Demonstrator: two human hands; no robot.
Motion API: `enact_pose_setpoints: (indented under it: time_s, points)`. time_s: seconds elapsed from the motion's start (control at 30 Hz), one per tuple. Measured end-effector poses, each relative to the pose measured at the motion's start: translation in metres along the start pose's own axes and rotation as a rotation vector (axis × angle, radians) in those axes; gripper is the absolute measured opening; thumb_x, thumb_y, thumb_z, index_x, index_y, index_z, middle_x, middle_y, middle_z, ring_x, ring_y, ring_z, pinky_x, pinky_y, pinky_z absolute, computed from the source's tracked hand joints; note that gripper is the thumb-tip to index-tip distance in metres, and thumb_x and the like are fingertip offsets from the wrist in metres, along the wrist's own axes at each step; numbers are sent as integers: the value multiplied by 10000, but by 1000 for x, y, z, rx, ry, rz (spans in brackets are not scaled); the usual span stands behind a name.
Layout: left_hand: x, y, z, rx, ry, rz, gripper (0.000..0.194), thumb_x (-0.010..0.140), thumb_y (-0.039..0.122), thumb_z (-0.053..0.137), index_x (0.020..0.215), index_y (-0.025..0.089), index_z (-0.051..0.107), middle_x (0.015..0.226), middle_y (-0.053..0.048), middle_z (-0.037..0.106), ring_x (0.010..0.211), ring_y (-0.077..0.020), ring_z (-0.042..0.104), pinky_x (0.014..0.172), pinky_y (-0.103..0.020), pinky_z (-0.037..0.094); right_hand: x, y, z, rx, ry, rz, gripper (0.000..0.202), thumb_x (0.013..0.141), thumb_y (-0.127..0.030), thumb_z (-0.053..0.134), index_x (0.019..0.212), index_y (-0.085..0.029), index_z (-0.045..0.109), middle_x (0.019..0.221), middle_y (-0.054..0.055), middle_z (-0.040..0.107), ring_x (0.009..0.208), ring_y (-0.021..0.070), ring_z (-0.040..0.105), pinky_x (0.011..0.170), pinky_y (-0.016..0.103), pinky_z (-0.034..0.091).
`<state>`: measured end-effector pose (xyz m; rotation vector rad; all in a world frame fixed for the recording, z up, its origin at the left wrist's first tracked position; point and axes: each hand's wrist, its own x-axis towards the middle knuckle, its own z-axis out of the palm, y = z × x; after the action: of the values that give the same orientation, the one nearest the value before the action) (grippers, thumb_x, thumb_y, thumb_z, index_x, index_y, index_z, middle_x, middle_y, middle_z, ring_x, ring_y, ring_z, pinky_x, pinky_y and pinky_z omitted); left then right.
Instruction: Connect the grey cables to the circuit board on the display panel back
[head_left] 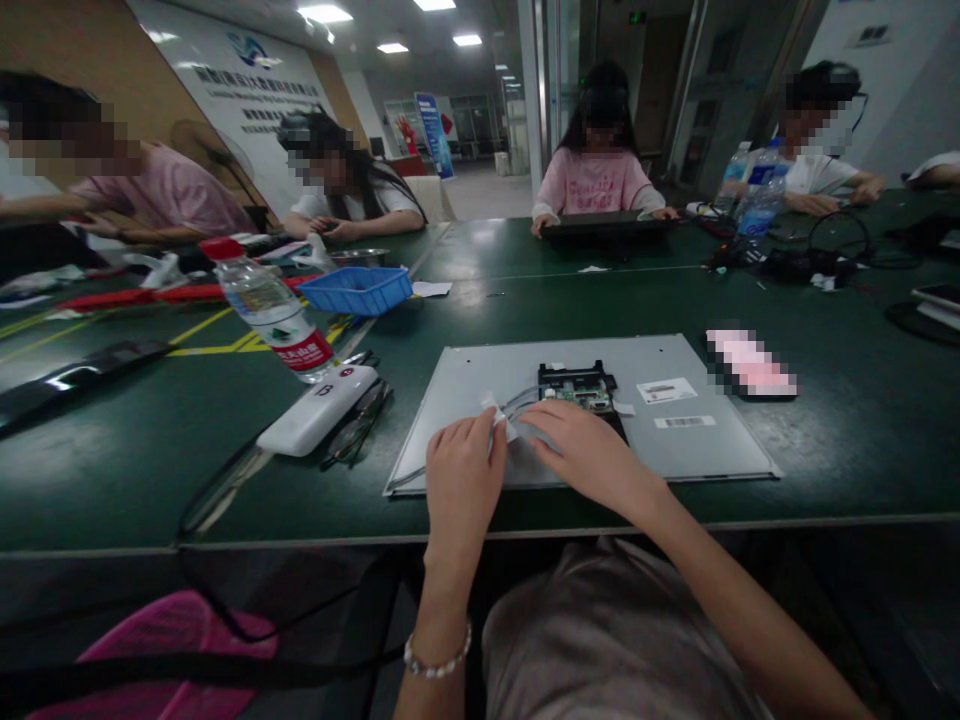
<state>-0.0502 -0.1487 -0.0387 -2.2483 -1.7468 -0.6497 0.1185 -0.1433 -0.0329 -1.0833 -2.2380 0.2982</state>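
Observation:
A flat grey metal panel (469, 375) lies on the table right in front of me. Mounted near its middle is a green circuit board (576, 396) in a black frame, partly covered by my right hand. Thin grey wires (521, 396) run leftward from the board. My left hand (463, 455) is closed at a small piece of white tape (507, 428) over the wires, thumb and forefinger against it. My right hand (581, 445) hovers by the wires and the board's lower left side, thumb and forefinger apart, with nothing visible between them.
Left of the panel are a white power bank (319, 410), eyeglasses (358, 425), a red-capped bottle (277, 320) and a blue tray (358, 290). A phone (750, 362) lies to the right. Several people sit around the table. A pink basket (172, 650) is below the edge.

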Motion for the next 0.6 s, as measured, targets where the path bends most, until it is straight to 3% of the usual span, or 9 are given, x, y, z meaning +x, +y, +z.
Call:
enact_pose_setpoints:
  time_s: [0.27,0.6]
  points:
    - [6,-12,19,-41,-113,-4,333,903,148,415,1211,149,540,1169,-117,651,1061,-223,611,922,-355,459,1,-12,19,-41,-122,-120,300,867,-140,508,1155,-107,583,1226,158,597,1202,250,518,1015,397,443]
    - [15,-14,22,-19,-187,-34,331,920,216,440,1224,130,540,1236,-144,619,1169,-234,568,973,-370,434,-14,-13,30,-24,-117,-74,634,841,-457,593,1307,-45,474,1332,221,526,1271,306,461,1080,435,371]
